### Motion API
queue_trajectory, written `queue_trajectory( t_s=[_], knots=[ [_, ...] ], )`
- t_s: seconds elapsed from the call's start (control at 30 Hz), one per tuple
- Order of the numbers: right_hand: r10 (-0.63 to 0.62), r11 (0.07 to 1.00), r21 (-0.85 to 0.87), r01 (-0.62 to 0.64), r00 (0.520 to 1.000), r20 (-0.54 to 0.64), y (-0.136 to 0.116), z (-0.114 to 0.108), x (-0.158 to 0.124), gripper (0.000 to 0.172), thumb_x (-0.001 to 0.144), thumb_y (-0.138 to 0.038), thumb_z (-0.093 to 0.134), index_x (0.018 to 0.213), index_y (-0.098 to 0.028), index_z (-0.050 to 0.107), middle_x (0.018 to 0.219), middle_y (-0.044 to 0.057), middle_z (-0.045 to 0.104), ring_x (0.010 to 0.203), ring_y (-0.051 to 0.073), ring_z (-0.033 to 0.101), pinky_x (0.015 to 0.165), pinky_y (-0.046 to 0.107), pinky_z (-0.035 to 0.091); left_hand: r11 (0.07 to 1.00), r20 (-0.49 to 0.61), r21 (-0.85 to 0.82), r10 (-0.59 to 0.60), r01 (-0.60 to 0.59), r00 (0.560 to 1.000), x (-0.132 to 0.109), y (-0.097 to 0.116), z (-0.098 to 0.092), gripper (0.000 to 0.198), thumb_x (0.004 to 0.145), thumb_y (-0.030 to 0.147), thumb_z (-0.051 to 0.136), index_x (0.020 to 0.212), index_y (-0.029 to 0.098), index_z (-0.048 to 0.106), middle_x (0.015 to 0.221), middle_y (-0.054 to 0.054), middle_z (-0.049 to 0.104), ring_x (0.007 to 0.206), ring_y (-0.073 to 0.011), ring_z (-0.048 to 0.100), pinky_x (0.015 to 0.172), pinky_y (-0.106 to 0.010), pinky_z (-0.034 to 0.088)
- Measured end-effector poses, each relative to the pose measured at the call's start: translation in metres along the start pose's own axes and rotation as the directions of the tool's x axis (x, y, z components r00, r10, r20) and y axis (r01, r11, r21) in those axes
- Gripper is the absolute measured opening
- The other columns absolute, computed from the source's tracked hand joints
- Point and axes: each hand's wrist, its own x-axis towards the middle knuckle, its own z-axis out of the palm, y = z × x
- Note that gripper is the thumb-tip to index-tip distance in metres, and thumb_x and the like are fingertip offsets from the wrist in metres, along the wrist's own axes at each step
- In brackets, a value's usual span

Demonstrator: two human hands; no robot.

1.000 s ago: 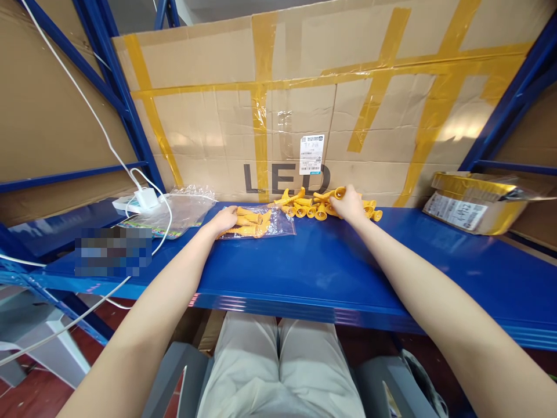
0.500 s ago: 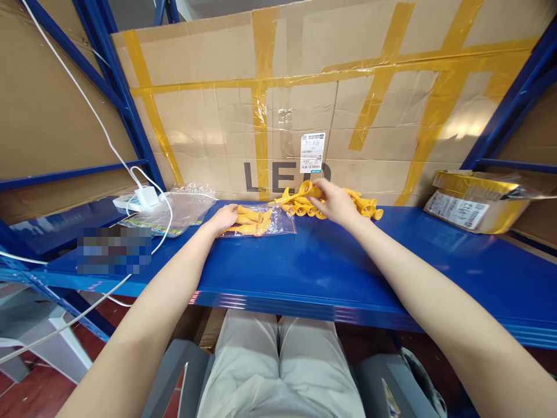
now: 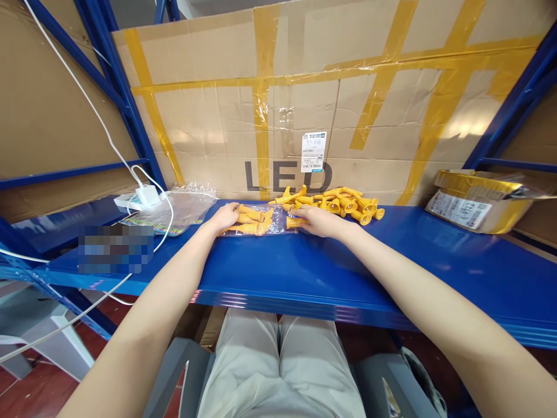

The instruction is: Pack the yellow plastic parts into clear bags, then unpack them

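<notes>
A clear plastic bag (image 3: 278, 225) lies flat on the blue shelf with several yellow trumpet-shaped plastic pieces (image 3: 250, 216) inside. My left hand (image 3: 226, 217) is closed on the bag's left end. At the bag's right end, my right hand (image 3: 319, 220) grips a yellow trumpet-shaped piece (image 3: 295, 222), its flared end pointing left. Whether that end is inside the bag's mouth I cannot tell. Behind my right hand, against the cardboard, is a loose pile of similar yellow pieces (image 3: 348, 203), partly hidden by the hand.
A large taped cardboard box (image 3: 209, 133) walls off the back of the blue shelf (image 3: 270, 270). On the left are a white power strip (image 3: 130, 202), cables and flat plastic bags (image 3: 187, 209). A small taped carton (image 3: 474, 203) stands on the right.
My right hand has moved from the pile leftward and nearer to me, bringing a yellow trumpet-shaped piece to the bag's right end. My left hand has stayed on the bag.
</notes>
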Motion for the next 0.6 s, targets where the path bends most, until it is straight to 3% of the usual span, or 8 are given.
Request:
queue_trajectory(
  t_s=[0.1,0.2,0.3,0.4,0.6],
  knots=[
    [0.065,0.996,-0.063,-0.063,0.997,0.028,-0.003,-0.011,-0.002,0.039,0.081,-0.012,0.054,0.119,-0.018,0.063,0.12,0.012,0.064,0.112,0.027,0.059,0.094,0.036,0.046,1.0,0.009,0.021,-0.006,0.005,1.0,-0.002,0.002,-0.001,0.052,0.084,0.016,0.038,0.134,0.008,0.051,0.14,-0.012,0.049,0.13,-0.0221,0.046,0.109,-0.028,0.031],
    [0.19,0.975,-0.141,-0.171,0.973,0.133,-0.001,-0.022,-0.005,0.026,0.08,-0.016,0.057,0.103,-0.017,0.069,0.106,0.011,0.069,0.101,0.027,0.064,0.085,0.034,0.049,1.0,0.005,0.03,-0.006,0.006,1.0,-0.003,0.004,-0.002,0.052,0.084,0.015,0.038,0.133,0.007,0.051,0.14,-0.012,0.049,0.13,-0.0224,0.046,0.109,-0.028,0.032],
    [0.259,0.965,-0.107,-0.24,0.932,0.252,0.007,-0.027,-0.008,0.009,0.077,-0.019,0.063,0.082,-0.018,0.071,0.088,0.008,0.071,0.086,0.023,0.066,0.075,0.03,0.049,1.0,-0.003,0.024,-0.004,0.004,1.0,-0.002,0.002,-0.001,0.051,0.084,0.014,0.039,0.132,0.008,0.052,0.139,-0.012,0.051,0.129,-0.0226,0.048,0.108,-0.028,0.033],
    [0.268,0.962,-0.032,-0.273,0.904,0.334,0.016,-0.028,-0.01,0.004,0.075,-0.018,0.065,0.075,-0.018,0.069,0.08,0.006,0.07,0.073,0.021,0.065,0.066,0.028,0.048,1.0,-0.003,0.013,-0.001,0.001,1.0,0.001,0.0,0.0,0.051,0.083,0.014,0.04,0.132,0.007,0.053,0.139,-0.012,0.051,0.128,-0.0227,0.048,0.108,-0.028,0.033],
    [0.192,0.979,0.016,-0.201,0.954,0.228,0.014,-0.023,-0.007,0.008,0.074,-0.017,0.063,0.077,-0.017,0.07,0.077,0.005,0.07,0.068,0.017,0.062,0.061,0.025,0.044,0.997,-0.014,-0.071,0.008,-0.009,1.0,0.007,-0.006,0.004,0.054,0.08,0.015,0.042,0.132,0.007,0.052,0.137,-0.013,0.053,0.127,-0.0213,0.05,0.108,-0.027,0.034]
  ],
)
